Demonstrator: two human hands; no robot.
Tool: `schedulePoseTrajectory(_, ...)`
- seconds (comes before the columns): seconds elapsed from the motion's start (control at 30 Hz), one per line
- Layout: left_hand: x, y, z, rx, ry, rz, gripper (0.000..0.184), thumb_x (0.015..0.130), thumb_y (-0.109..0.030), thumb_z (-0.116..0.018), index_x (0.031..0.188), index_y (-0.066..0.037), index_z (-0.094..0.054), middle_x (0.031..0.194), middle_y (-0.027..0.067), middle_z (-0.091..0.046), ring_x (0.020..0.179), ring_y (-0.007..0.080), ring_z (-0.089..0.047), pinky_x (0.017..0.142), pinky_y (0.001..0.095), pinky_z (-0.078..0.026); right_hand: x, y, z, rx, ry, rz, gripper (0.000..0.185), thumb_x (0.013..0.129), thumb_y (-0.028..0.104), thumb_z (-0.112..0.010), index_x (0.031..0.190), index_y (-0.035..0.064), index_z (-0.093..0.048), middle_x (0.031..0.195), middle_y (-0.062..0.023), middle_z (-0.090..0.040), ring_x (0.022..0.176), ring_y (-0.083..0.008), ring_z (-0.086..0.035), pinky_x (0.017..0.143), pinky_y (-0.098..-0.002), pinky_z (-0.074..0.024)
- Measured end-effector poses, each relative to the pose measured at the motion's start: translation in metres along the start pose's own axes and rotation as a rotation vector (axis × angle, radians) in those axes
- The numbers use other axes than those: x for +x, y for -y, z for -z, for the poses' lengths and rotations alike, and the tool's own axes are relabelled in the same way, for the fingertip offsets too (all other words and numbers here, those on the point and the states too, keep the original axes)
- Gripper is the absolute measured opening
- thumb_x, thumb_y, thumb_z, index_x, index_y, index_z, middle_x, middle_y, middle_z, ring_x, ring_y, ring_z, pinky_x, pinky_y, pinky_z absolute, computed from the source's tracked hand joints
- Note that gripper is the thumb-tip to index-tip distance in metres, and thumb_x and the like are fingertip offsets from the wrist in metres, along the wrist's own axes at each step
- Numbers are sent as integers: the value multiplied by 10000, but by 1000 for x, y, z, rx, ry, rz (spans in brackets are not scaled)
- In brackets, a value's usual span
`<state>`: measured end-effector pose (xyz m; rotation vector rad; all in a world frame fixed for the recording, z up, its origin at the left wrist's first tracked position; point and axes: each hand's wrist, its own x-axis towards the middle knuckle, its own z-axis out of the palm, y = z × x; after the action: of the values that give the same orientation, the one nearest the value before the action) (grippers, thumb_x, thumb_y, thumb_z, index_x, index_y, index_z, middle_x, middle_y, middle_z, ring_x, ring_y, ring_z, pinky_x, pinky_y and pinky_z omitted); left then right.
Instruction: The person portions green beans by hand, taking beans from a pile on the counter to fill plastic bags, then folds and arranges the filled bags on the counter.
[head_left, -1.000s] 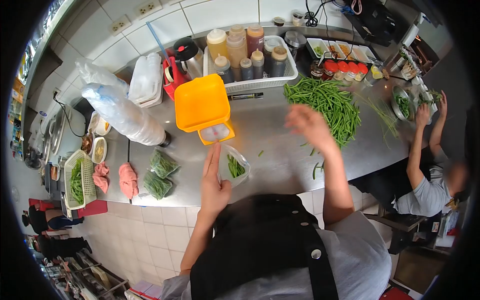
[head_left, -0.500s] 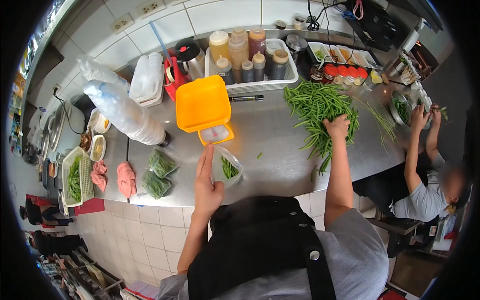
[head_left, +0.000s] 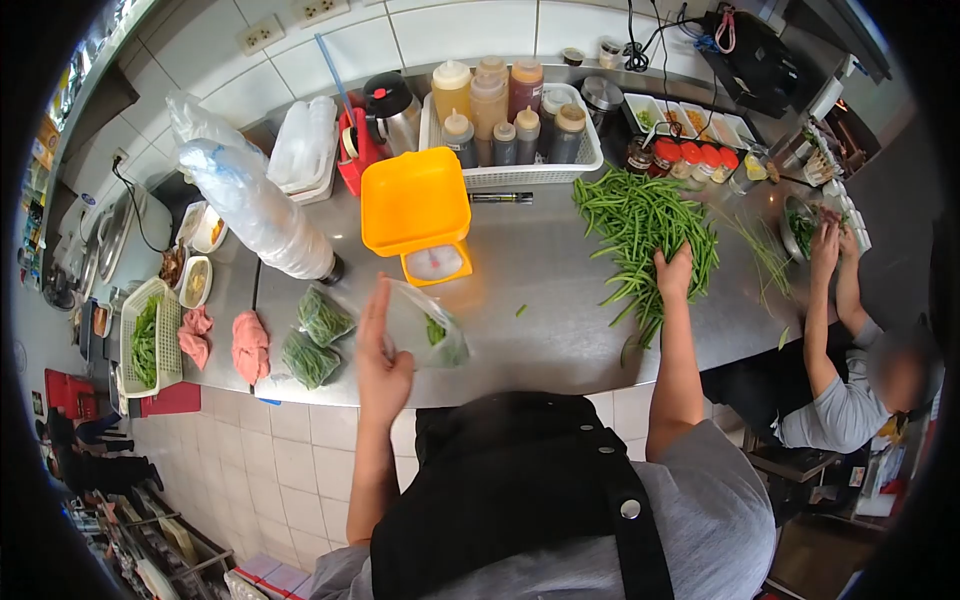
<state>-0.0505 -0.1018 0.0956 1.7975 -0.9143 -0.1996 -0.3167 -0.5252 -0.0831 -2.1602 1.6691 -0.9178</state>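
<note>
Green beans lie in a large pile on the steel counter. My right hand reaches into the near side of this pile, its fingers curled round some beans and partly buried. My left hand is at the mouth of a clear plastic bag, fingers straight and close together, with the bag's edge at them. A few cut beans show inside the bag, which lies tilted on the counter. Behind it stands a yellow kitchen scale with an orange-yellow pan.
Two filled bags of greens lie left of my left hand, beside pink cloths. A white basket of sauce bottles stands behind. At right, a co-worker handles greens over a metal bowl. A marker lies behind the scale.
My left hand has moved left, and the bag has stretched and tilted along with it. My right hand has stayed at the pile, its fingers now deeper in the beans.
</note>
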Motion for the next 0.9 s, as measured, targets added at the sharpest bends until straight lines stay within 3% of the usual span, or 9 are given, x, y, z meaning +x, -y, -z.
schedulePoseTrajectory(0.03, 3, -1, 7, -42, -39, 12, 917, 580, 149, -378, 1481, -19, -420, 1538, 156, -411, 1450, 306, -346, 1178, 345, -245, 1, -2, 8, 60, 74, -43, 612, 848, 167, -719, 1349, -58, -448, 1207, -264, -623, 1093, -398, -615, 939, -442, -476)
schedulePoseTrajectory(0.13, 11, -10, 25, -93, -84, 3, 913, 576, 158, -372, 1471, -12, -431, 1521, 156, -432, 1456, 299, -338, 1184, 341, -233, -1, -2, 24, 258, 31, -80, 588, 856, 153, -698, 1344, -56, -444, 1090, -259, -666, 996, -423, -642, 883, -432, -494)
schedulePoseTrajectory(0.27, 13, -5, 19, 114, 9, -122, 911, 592, 164, -366, 1479, -38, -431, 1524, 172, -428, 1441, 308, -371, 1152, 304, -292, 1, -7, 24, 490, -66, 45, 468, 885, 96, -655, 1289, -39, -461, 1020, -175, -690, 897, -297, -660, 839, -396, -511)
schedulePoseTrajectory(0.3, 11, -7, 13, 162, 49, -72, 915, 604, 164, -372, 1489, -63, -422, 1532, 178, -415, 1427, 323, -390, 1107, 297, -360, 3, -2, 24, 549, -97, 74, 395, 916, 83, -639, 1256, -29, -472, 978, -126, -679, 811, -211, -638, 769, -352, -520)
schedulePoseTrajectory(0.4, 7, 4, -4, 155, 106, -21, 922, 606, 168, -377, 1496, -74, -409, 1533, 176, -413, 1417, 336, -398, 1077, 310, -401, 6, 16, 35, 871, -112, -16, 372, 933, 115, -667, 1238, -8, -493, 903, -82, -648, 713, -149, -604, 674, -292, -501)
schedulePoseTrajectory(0.6, 5, 11, -9, 175, 107, -68, 930, 595, 174, -392, 1496, -60, -399, 1520, 180, -424, 1404, 353, -407, 1117, 339, -370, 17, 74, 67, 946, -181, -25, 404, 913, 161, -732, 1220, -3, -526, 801, -20, -577, 617, -89, -523, 565, -238, -446)
schedulePoseTrajectory(0.67, 5, 11, -9, 170, 102, -65, 932, 593, 175, -394, 1495, -58, -399, 1520, 181, -423, 1404, 353, -407, 1122, 341, -364, 19, 80, 69, 997, -148, -36, 355, 917, 149, -721, 1190, -7, -556, 783, -17, -574, 605, -90, -510, 558, -249, -448)
schedulePoseTrajectory(0.8, 3, 14, -10, 193, 93, -50, 920, 601, 169, -394, 1493, -58, -403, 1525, 168, -422, 1406, 346, -407, 1101, 332, -389, -2, 104, 61, 1217, 158, -56, 215, 932, 137, -687, 1066, -6, -597, 745, -19, -582, 598, -92, -513, 559, -267, -458)
schedulePoseTrajectory(0.9, 0, 13, -13, 198, 94, -36, 911, 607, 164, -394, 1491, -57, -406, 1528, 161, -420, 1404, 342, -410, 1079, 324, -412, -40, 135, 46, 1138, 285, -45, 190, 912, 108, -705, 1037, 15, -596, 779, -25, -608, 621, -96, -544, 581, -276, -480)
